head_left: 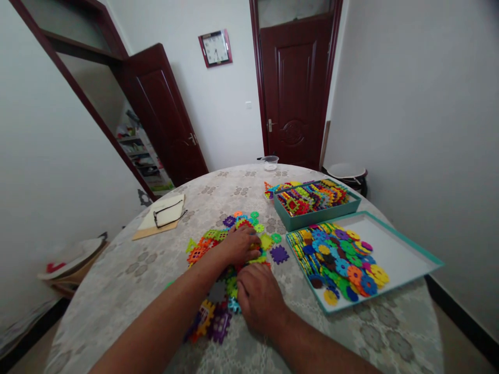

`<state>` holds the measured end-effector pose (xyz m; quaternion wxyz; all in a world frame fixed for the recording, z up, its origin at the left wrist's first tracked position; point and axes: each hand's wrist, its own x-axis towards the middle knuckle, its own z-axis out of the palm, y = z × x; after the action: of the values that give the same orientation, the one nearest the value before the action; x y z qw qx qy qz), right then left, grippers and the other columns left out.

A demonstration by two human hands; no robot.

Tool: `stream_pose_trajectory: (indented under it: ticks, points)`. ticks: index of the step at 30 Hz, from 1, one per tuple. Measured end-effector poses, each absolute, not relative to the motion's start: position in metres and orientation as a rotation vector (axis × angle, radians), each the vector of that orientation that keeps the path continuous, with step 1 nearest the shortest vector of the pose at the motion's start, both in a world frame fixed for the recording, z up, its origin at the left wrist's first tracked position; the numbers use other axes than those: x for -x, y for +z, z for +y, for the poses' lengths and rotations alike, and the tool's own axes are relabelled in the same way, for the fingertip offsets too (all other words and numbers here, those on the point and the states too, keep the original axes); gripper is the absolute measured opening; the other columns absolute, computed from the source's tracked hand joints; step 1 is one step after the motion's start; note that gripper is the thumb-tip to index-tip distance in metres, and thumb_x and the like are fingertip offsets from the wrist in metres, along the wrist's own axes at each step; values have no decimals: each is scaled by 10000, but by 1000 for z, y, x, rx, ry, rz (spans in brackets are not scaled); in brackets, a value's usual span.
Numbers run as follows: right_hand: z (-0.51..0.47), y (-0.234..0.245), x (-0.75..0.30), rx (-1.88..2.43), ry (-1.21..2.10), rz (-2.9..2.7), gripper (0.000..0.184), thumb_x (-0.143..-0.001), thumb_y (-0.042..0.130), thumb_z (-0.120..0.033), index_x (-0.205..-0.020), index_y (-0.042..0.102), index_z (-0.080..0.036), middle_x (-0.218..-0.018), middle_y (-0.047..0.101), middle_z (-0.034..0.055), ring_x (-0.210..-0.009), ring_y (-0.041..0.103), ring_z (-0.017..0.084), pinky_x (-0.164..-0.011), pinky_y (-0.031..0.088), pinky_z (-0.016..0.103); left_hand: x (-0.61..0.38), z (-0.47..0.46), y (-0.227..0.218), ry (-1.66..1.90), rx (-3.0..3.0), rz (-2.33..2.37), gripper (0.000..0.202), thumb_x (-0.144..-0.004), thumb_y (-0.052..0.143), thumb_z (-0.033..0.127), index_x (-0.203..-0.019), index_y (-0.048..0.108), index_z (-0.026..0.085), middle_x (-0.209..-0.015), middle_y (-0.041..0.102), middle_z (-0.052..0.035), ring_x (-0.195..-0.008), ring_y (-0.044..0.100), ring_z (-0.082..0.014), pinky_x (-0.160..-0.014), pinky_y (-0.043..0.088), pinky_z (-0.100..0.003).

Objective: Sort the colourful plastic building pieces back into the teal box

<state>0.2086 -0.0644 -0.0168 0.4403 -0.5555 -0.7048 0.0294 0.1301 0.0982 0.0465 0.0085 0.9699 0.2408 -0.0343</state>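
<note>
A heap of bright plastic gear-shaped building pieces (208, 244) spreads over the middle of the table. Across its right side lies my left hand (240, 243), palm down, its fingers bent a little apart over the pieces. Just nearer to me, my right hand (260, 296) rests at the heap's edge with its fingers curled in. Whatever is under those fingers is hidden. To the right of my hands is a loose purple gear piece (279, 254). Orange and purple square pieces (205, 318) lie below my left forearm, partly covered by it.
A teal box (312, 217) packed with rows of pieces stands at the right. In front of it is a shallow lid (405, 248) holding many gear discs (346, 259). A notebook with glasses (166, 213) lies at the left. A clear plastic cup (270, 162) stands at the far edge.
</note>
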Motion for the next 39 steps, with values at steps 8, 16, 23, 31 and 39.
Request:
stream_pose_trajectory:
  ticks: [8, 16, 23, 31, 39]
  points:
    - [-75, 7, -215, 1101, 49, -1710, 184, -955, 483, -143, -909, 650, -205, -886, 688, 64, -849, 608, 215, -820, 463, 356, -133, 86, 53, 68, -3001, 665, 418, -1027, 553, 539, -1341, 694, 301, -1510, 588, -98, -1402, 521, -310, -1198, 384, -508]
    - [-82, 12, -222, 1005, 10, -1743, 166, -933, 493, -150, -907, 646, -208, -870, 697, 62, -817, 615, 217, -783, 468, 366, -176, 68, 37, -269, -3055, 497, 469, -976, 632, 574, -1419, 624, 420, -1506, 619, -19, -1454, 462, -337, -1205, 337, -586]
    - [-75, 9, -239, 1046, 12, -1697, 201, -975, 481, -146, -987, 670, -213, -949, 730, 70, -906, 656, 217, -854, 519, 377, -108, 57, 59, -66, -3085, 568, 283, -977, 644, 382, -1245, 726, 333, -1532, 594, -52, -1528, 400, -342, -1278, 230, -588]
    - [-58, -24, -251, 1580, -195, -1526, 397, -1029, 494, -306, -1384, 600, -164, -1473, 554, 214, -1416, 457, 360, -1175, 380, 638, 10, -14, 48, 358, -2782, 1412, 757, -879, 706, 641, -1558, 493, 381, -1703, 386, -84, -1590, 294, -401, -1272, 252, -682]
    - [-53, -44, -260, 1732, -159, -1600, 455, -1048, 493, -430, -1384, 612, -148, -1472, 572, 235, -1416, 502, 364, -1181, 413, 602, 61, -45, -4, 231, -2524, 1624, 1139, -671, 841, 703, -1639, 378, 320, -1725, 322, -192, -1584, 285, -484, -1232, 298, -706]
